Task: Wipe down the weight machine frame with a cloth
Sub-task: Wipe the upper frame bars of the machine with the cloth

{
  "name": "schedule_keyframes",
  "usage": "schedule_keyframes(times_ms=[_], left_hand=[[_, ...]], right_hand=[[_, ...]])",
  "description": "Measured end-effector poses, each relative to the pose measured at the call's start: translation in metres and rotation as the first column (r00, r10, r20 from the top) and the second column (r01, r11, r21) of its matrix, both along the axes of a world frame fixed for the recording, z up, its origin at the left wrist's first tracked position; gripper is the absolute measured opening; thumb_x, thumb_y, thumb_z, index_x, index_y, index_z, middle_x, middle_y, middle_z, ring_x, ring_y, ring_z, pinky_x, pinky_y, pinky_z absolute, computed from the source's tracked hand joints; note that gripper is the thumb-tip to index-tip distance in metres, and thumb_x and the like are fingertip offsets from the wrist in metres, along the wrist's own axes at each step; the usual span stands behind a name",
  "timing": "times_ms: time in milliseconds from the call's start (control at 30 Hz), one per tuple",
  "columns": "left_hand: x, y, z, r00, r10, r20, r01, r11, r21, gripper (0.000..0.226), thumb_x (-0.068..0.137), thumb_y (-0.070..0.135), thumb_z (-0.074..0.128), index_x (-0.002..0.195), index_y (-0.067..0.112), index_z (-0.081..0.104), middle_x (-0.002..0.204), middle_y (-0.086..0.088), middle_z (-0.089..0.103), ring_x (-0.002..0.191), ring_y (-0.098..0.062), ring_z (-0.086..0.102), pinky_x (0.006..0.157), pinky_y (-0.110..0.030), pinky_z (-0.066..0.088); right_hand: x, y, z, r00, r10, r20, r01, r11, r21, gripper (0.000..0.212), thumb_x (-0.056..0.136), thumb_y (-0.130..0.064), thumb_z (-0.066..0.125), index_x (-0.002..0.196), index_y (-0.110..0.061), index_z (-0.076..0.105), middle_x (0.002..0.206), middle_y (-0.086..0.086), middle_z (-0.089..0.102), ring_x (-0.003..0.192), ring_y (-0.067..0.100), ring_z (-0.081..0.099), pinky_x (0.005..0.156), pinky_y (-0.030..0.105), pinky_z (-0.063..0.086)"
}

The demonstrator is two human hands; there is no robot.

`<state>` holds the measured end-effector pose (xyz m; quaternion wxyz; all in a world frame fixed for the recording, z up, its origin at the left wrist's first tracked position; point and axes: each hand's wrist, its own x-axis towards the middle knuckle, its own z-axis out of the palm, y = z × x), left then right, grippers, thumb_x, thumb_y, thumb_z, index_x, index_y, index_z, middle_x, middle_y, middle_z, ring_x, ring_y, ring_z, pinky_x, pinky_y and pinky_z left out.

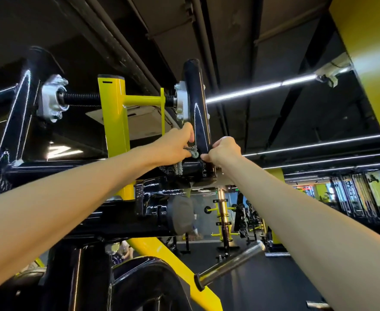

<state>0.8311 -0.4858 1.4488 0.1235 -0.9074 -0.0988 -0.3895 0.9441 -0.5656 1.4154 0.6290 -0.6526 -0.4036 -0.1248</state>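
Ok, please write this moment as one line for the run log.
step: wipe frame | left hand: grips cloth against post | right hand: curled at post's other side, hold unclear

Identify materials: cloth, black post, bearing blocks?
The cloth looks like a grey knit or woven textile, matte, with an open mesh texture. The post is likely steel tube in glossy black paint or powder coat, given its sharp light streaks. The bearing blocks are bare silvery metal, probably cast, with rounded bolted flanges.
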Motion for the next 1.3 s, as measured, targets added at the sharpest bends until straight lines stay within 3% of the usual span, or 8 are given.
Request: schedule_keyframes(times_ms=[167, 333, 467, 667, 900, 1067, 1200, 1300], left_hand=[[0.005, 0.009, -0.001, 0.999, 0.003, 0.04, -0.004, 1.0, 0.03, 0.019, 0.089, 0.014, 0.064, 0.102, 0.01, 0.052, 0.097, -0.009, 0.062, 0.093, -0.022, 0.06, 0.083, -0.036, 0.051], [0.022, 0.008, 0.013, 0.988, 0.135, 0.072, -0.134, 0.991, -0.021, 0.007, 0.088, 0.004, 0.063, 0.095, 0.008, 0.064, 0.103, -0.01, 0.061, 0.099, -0.023, 0.056, 0.075, -0.026, 0.04], [0.009, 0.007, 0.015, 0.995, 0.101, -0.004, -0.101, 0.995, 0.001, 0.008, 0.085, 0.007, 0.068, 0.082, 0.014, 0.064, 0.085, 0.001, 0.058, 0.082, -0.013, 0.055, 0.066, -0.024, 0.038], [0.02, -0.001, 0.021, 0.994, 0.108, 0.018, -0.109, 0.991, 0.072, 0.005, 0.081, 0.009, 0.073, 0.084, 0.007, 0.071, 0.083, -0.003, 0.064, 0.08, -0.014, 0.058, 0.076, -0.028, 0.048], [0.014, -0.003, 0.013, 0.987, 0.155, 0.035, -0.153, 0.987, -0.051, 0.004, 0.084, 0.008, 0.07, 0.086, 0.004, 0.07, 0.088, -0.006, 0.065, 0.087, -0.018, 0.06, 0.079, -0.03, 0.047], [0.023, -0.014, 0.009, 0.975, 0.191, 0.117, -0.197, 0.98, 0.039, 0.006, 0.081, 0.003, 0.067, 0.086, -0.001, 0.068, 0.092, -0.014, 0.068, 0.09, -0.028, 0.063, 0.086, -0.042, 0.053], [0.029, -0.013, 0.014, 0.959, 0.254, 0.127, -0.255, 0.967, -0.008, 0.017, 0.082, 0.003, 0.063, 0.07, 0.007, 0.052, 0.086, -0.011, 0.06, 0.083, -0.026, 0.06, 0.084, -0.042, 0.054], [0.033, -0.002, 0.013, 0.952, 0.287, 0.102, -0.277, 0.955, -0.106, 0.004, 0.087, 0.003, 0.058, 0.088, 0.0, 0.061, 0.097, -0.015, 0.063, 0.09, -0.028, 0.06, 0.079, -0.037, 0.052]], right_hand=[[0.007, 0.002, -0.001, 1.0, 0.003, -0.002, -0.003, 1.0, -0.023, 0.032, 0.079, -0.022, 0.078, 0.09, -0.017, 0.049, 0.085, 0.0, 0.053, 0.093, 0.022, 0.056, 0.092, 0.039, 0.046], [0.008, 0.0, 0.005, 1.0, 0.023, -0.019, -0.023, 1.0, -0.001, 0.034, 0.077, -0.02, 0.08, 0.099, -0.013, 0.055, 0.096, 0.004, 0.059, 0.1, 0.024, 0.058, 0.097, 0.039, 0.046], [0.004, 0.0, 0.005, 0.999, 0.023, -0.044, -0.024, 1.0, -0.02, 0.048, 0.078, -0.021, 0.079, 0.119, -0.009, 0.055, 0.113, 0.008, 0.06, 0.092, 0.021, 0.052, 0.078, 0.031, 0.043], [0.007, -0.004, 0.008, 0.996, 0.061, -0.061, -0.063, 0.997, -0.036, 0.047, 0.083, -0.021, 0.074, 0.122, -0.008, 0.052, 0.098, 0.005, 0.054, 0.089, 0.018, 0.048, 0.066, 0.025, 0.04], [-0.001, 0.002, 0.005, 0.998, -0.001, -0.062, -0.001, 0.999, -0.033, 0.047, 0.081, -0.021, 0.077, 0.119, -0.006, 0.055, 0.102, 0.007, 0.057, 0.088, 0.021, 0.052, 0.075, 0.029, 0.043], [0.003, 0.003, 0.011, 0.997, 0.057, -0.055, -0.06, 0.996, -0.059, 0.043, 0.08, -0.011, 0.075, 0.119, -0.003, 0.057, 0.118, 0.015, 0.062, 0.109, 0.03, 0.06, 0.095, 0.038, 0.051], [0.004, 0.004, 0.013, 0.995, 0.048, -0.085, -0.053, 0.997, -0.055, 0.036, 0.083, -0.019, 0.074, 0.11, -0.009, 0.053, 0.103, 0.009, 0.057, 0.093, 0.022, 0.053, 0.085, 0.029, 0.047], [0.007, 0.007, 0.007, 0.995, 0.054, -0.084, -0.058, 0.997, -0.043, 0.034, 0.081, -0.02, 0.076, 0.104, -0.012, 0.051, 0.1, 0.005, 0.057, 0.096, 0.023, 0.054, 0.094, 0.035, 0.046]])
